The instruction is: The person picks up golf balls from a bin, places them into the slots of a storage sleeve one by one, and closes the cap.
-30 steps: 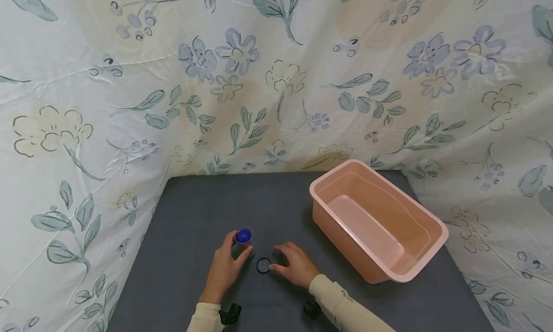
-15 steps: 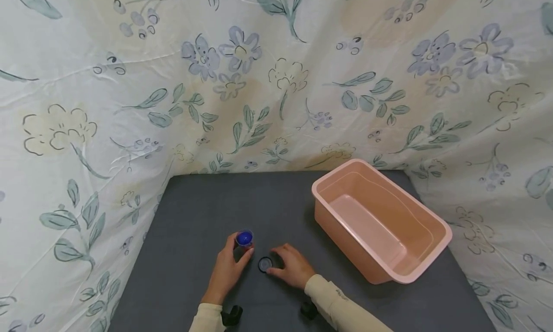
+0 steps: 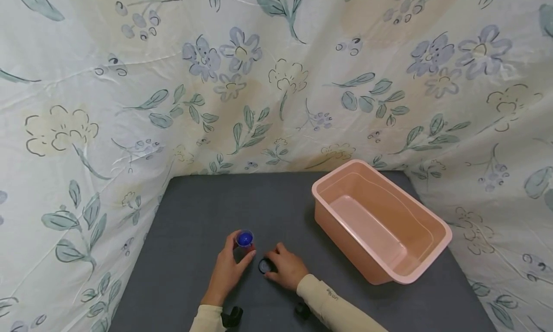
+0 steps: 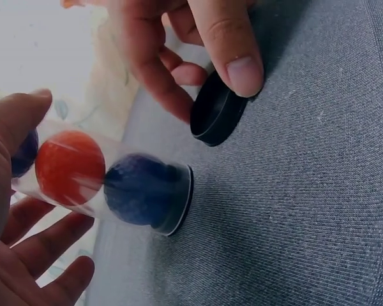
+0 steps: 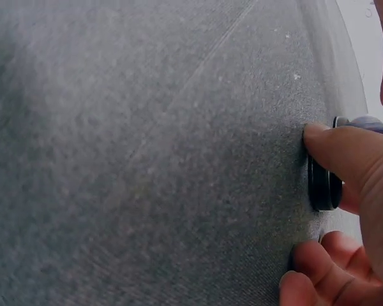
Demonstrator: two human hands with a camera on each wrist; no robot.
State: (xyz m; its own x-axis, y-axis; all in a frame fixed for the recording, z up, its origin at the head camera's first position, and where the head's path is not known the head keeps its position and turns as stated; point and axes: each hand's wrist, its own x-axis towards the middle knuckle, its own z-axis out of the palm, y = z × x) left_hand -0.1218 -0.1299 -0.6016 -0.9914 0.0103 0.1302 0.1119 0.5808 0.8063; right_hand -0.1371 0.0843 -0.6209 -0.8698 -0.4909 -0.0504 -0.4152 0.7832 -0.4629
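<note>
Left hand: our left hand point(image 3: 227, 269) curls round the tube point(image 3: 244, 239), thumb one side, fingers the other.
Tube: clear, upright on the desk point(image 3: 198, 212) near the front edge; the left wrist view shows an orange ball point(image 4: 69, 167) above a blue ball point(image 4: 135, 189), and a third ball largely behind our thumb.
Right hand: our right hand point(image 3: 285, 269) pinches the cap point(image 3: 264, 265), thumb and finger on its rim.
Cap: black, on the desk just right of the tube; partly covered, so we cannot tell whether it is lifted.
Tub: pink tub point(image 3: 427, 269) by the right edge.
Cut off: both forearms at the frame bottom.
</note>
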